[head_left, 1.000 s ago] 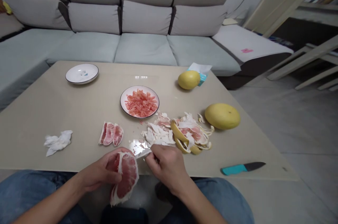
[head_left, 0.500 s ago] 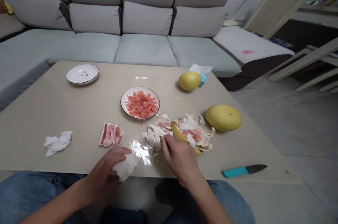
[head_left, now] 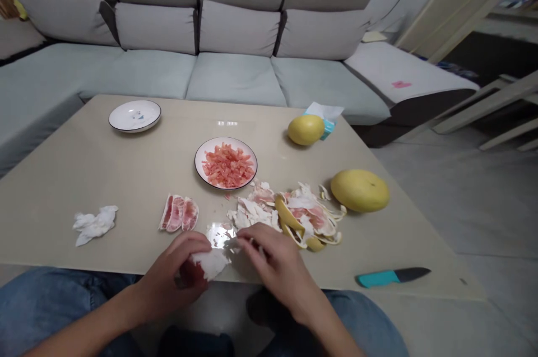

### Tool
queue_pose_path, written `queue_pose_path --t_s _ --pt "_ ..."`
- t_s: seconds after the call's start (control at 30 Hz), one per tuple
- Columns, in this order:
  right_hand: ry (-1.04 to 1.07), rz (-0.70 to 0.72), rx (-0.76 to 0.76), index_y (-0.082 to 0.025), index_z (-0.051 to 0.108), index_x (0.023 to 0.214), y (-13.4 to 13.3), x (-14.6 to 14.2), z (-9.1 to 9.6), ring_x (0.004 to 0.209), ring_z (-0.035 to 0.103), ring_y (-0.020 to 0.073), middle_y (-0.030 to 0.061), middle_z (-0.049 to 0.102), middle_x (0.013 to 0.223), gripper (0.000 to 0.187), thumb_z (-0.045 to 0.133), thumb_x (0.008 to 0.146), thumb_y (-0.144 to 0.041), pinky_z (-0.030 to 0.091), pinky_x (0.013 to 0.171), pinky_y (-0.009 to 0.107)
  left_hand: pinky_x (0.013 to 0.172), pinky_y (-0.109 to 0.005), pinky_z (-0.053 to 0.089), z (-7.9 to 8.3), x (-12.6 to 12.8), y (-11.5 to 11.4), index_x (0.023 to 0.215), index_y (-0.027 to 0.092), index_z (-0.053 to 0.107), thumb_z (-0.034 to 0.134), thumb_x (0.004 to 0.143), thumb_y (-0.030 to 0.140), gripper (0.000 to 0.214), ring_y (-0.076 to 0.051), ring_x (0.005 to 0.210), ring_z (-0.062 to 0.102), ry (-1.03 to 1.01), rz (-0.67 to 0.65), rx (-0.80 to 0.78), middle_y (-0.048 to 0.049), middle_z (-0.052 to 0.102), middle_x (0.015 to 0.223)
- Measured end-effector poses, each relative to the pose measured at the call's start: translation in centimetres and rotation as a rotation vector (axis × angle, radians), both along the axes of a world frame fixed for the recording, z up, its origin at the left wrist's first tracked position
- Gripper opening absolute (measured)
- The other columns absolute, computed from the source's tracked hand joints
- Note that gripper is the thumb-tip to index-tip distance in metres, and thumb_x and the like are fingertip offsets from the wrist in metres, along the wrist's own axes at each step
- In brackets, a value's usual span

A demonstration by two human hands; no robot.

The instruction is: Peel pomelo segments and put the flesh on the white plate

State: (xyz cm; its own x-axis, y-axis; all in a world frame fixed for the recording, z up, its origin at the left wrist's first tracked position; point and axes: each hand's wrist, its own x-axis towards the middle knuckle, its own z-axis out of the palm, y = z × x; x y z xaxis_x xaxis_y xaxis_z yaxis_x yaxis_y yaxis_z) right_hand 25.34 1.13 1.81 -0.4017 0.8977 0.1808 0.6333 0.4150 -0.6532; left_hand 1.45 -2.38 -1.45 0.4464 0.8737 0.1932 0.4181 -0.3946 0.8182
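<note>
My left hand is closed around a pomelo segment, white membrane facing right and red flesh showing near the palm. Just to its right, the fingers of my right hand are pinched together. Whatever small bit they may hold is hidden. Behind the left hand lie several pomelo segments with pink flesh. Beyond the right hand, a heap of white membrane scraps adjoins yellow peel. Farther back, a plate bears red pomelo pulp.
At right are a whole pomelo and a knife with a turquoise handle. Another pomelo sits by a tissue pack. A second plate stands back left; crumpled tissue lies left. A sofa is behind the table.
My right hand has come from the scrap heap toward the pomelo segment in my left hand. The left hand has turned the segment, so red flesh now shows.
</note>
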Motion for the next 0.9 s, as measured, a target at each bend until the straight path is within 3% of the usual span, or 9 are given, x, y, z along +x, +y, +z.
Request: queue_pose_path --t_s 0.07,0.17,0.47,0.63,0.8,0.9 --pt "0.199 0.178 0.001 -0.021 0.067 0.102 -1.0 -0.8 0.4 0.087 0.064 0.0160 0.0058 0.069 0.095 0.015 0.056 0.092 -0.022 0.049 0.077 0.025 0.093 -0.034 0.049 0.1 0.0 0.1 0.120 0.030 0.046 0.065 0.075 0.008 0.053 -0.022 0.109 0.058 0.025 0.004 -0.002 -0.0046 0.057 0.116" --pt "0.249 0.241 0.037 -0.021 0.068 0.103 -1.9 -1.6 0.2 0.088 0.064 0.0166 0.0068 0.068 0.098 0.016 0.062 0.088 -0.021 0.051 0.077 0.027 0.094 -0.033 0.048 0.1 0.0 0.4 0.119 0.029 0.047 0.069 0.074 0.014 0.052 -0.021 0.108 0.057 0.057 0.005 -0.017 -0.0042 0.059 0.115" --pt "0.038 0.154 0.091 -0.018 0.067 0.101 -3.0 -2.5 -1.1 0.074 0.065 0.0165 0.0080 0.068 0.090 0.019 0.051 0.090 -0.018 0.052 0.065 0.025 0.088 -0.035 0.050 0.0 0.5 0.0 0.113 0.025 0.052 0.064 0.074 0.015 0.042 -0.021 0.098 0.059 0.143 0.025 -0.132 -0.0033 0.058 0.106" --pt "-0.067 0.126 0.198 -0.017 0.064 0.083 -3.9 -3.3 -2.1 0.060 0.059 0.0156 0.0063 0.064 0.074 0.019 0.046 0.089 -0.015 0.045 0.053 0.024 0.082 -0.034 0.051 -0.4 1.0 -0.7 0.112 0.024 0.054 0.060 0.076 0.017 0.037 -0.021 0.094 0.059 0.188 0.057 -0.181 -0.0030 0.057 0.102" --pt "-0.024 0.021 0.313 -0.018 0.058 0.068 -4.1 -3.9 -3.2 0.054 0.050 0.0138 0.0023 0.055 0.063 0.023 0.046 0.086 -0.011 0.037 0.050 0.024 0.080 -0.032 0.050 -0.5 1.3 -1.0 0.109 0.024 0.055 0.058 0.077 0.013 0.033 -0.019 0.090 0.058 0.164 0.041 -0.146 -0.0021 0.057 0.099" --pt "0.026 0.017 0.269 -0.018 0.056 0.065 -3.7 -3.7 -2.8 0.052 0.048 0.0131 0.0017 0.053 0.062 0.022 0.046 0.082 -0.010 0.035 0.049 0.024 0.083 -0.032 0.050 -0.2 1.1 -0.9 0.113 0.025 0.054 0.059 0.075 0.011 0.040 -0.020 0.094 0.058 0.159 0.003 -0.148 -0.0027 0.057 0.103"
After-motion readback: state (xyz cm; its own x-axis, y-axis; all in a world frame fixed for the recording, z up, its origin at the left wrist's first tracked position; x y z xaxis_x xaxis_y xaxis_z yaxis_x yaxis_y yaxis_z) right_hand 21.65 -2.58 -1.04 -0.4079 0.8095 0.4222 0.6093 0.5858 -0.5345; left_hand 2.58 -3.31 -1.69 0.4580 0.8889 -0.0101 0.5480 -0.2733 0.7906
